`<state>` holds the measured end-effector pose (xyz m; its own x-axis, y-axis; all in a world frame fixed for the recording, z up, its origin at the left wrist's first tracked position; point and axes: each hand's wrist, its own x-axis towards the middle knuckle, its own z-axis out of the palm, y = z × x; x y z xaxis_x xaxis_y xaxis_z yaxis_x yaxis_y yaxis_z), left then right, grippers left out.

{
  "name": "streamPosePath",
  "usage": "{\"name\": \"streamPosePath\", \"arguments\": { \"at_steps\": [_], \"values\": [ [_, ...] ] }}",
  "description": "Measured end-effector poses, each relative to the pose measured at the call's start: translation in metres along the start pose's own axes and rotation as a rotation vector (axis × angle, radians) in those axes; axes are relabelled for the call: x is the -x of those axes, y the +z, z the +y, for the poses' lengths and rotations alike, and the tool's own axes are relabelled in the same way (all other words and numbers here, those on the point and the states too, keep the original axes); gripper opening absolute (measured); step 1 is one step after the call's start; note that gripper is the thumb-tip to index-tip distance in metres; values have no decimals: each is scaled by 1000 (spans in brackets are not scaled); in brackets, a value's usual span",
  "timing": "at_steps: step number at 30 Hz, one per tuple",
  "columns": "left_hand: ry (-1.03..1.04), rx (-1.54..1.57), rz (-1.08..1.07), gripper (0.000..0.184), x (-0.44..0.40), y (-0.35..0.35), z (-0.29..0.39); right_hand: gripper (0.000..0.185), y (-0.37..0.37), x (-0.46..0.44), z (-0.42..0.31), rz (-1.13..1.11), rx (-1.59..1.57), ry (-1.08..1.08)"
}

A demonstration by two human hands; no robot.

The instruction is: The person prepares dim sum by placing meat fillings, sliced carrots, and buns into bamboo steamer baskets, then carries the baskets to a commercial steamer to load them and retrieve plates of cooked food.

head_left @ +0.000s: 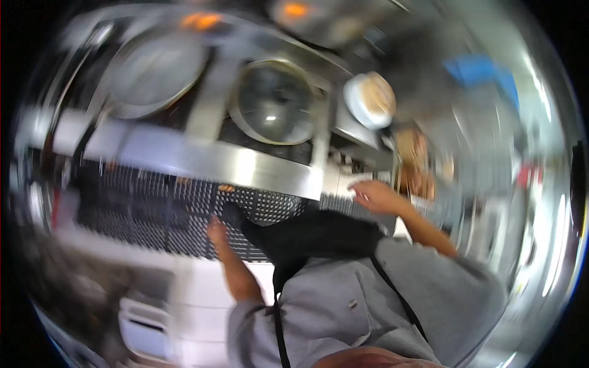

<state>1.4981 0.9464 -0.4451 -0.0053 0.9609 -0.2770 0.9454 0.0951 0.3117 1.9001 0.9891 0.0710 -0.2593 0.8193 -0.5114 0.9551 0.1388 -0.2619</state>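
Observation:
My left hand [216, 230] hangs beside my apron, above the perforated floor mat, apart from any object; motion smears its fingers. On the other side, my right hand [375, 196] is held out near the corner of the stove, nothing in it, its fingers loosely extended and a little blurred. Between my arms are the black apron [325, 236] and my grey shirt [343, 288]. Ahead on the stove stands a round pot [276, 101] with what looks like a glass lid. To its left is a wide pale pan [156, 70], blurred.
The steel stove front [245, 165] runs across ahead of me. White bowls [362, 101], stacked, sit right of the pot. A black rubber mat [147, 208] covers the floor. Orange glows [201, 21] show at the back. A blue item [472, 69] lies right, and a white container [145, 331] stands lower left.

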Motion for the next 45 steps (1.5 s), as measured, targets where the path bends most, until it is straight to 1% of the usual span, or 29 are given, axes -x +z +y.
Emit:
{"name": "streamPosePath", "arguments": {
  "at_steps": [1,2,3,4,7,8,10,11,12,13,14,15,16,17,19,20,21,22,24,28,30,32,35,37,38,39,41,43,45],
  "values": [
    [356,-131,319,44,28,51,16,23,-1,12,7,44,-75,4],
    [389,-149,243,38,68,48,56,23,-1,27,16,88,-144,-2],
    [174,142,-2,34,89,31,106,26,-1,43,24,142,-196,-2],
    [-99,391,-173,32,110,-7,165,31,-4,61,39,195,-233,-12],
    [82,537,-319,32,109,-70,221,37,-4,125,91,379,-379,-20],
    [156,630,-401,33,106,-92,236,27,-12,152,110,414,-413,-31],
    [307,511,-426,40,93,-117,267,17,-7,192,163,624,-596,-51],
    [396,458,-444,41,95,-139,294,16,-16,223,191,674,-581,47],
    [335,407,-439,39,103,-161,331,18,-22,256,222,710,-570,153],
    [295,567,-480,34,109,-174,364,18,-17,283,262,811,-506,212],
    [217,572,-489,30,102,-156,373,17,-13,310,309,902,-424,269],
    [261,533,-511,29,128,-210,446,17,-9,333,355,930,-431,417],
    [252,692,-507,29,135,-211,471,18,-1,349,395,950,-439,559],
    [192,802,-497,30,148,-220,504,18,9,356,436,936,-458,545],
    [224,783,-461,30,164,-233,555,21,36,360,505,730,-242,497],
    [276,770,-444,31,170,-236,574,24,40,355,517,624,-304,383],
    [266,759,-433,31,176,-239,590,26,47,348,524,503,-442,430],
    [263,760,-409,32,183,-243,601,27,52,338,522,375,-584,476],
    [262,760,-379,33,193,-245,612,28,88,314,549,492,-245,264],
    [253,757,-329,37,198,-243,611,33,98,300,563,255,-343,254],
    [108,868,-276,39,200,-238,609,33,99,301,562,294,-302,201],
    [85,937,-229,37,204,-234,608,32,89,308,554,340,-180,137],
    [11,1027,-195,38,198,-235,610,32,70,309,541,301,-300,194],
    [-38,999,-160,34,173,-227,602,30,74,310,545,400,-283,222],
    [-56,1042,-128,33,162,-226,602,30,57,321,533,367,-371,278],
    [-67,1085,-100,32,146,-227,604,31,60,320,539,392,-337,281],
    [-25,1047,-31,33,105,-233,611,31,59,322,544,422,-294,277],
    [17,1054,20,34,67,-247,634,32,50,328,536,379,-586,409],
    [77,989,4,32,23,-257,646,32,53,325,540,424,-582,422]
  ]
}}
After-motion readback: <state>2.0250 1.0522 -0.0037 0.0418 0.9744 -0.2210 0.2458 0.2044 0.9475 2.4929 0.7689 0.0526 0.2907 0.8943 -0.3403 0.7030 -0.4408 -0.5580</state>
